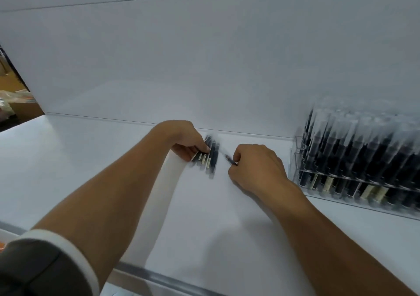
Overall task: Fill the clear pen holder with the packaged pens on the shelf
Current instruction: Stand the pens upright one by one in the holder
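Pulling 1 pen (231,161) out of bunch of packaged pens (212,157) on shelf (204,227). Left grip (184,145) curled round bunch. Right grip (254,166) pinches pen. Go slow, hold bunch steady, then aim for free slot in clear pen holder (297,159), at right.

Left hand (188,144) gripping packaged pens (208,156), right hand (254,166) pinching one pen (230,160) — pen holder (354,166) well right

place: shop | evidence: white display shelf (91,159); stocked pen holder (296,157)
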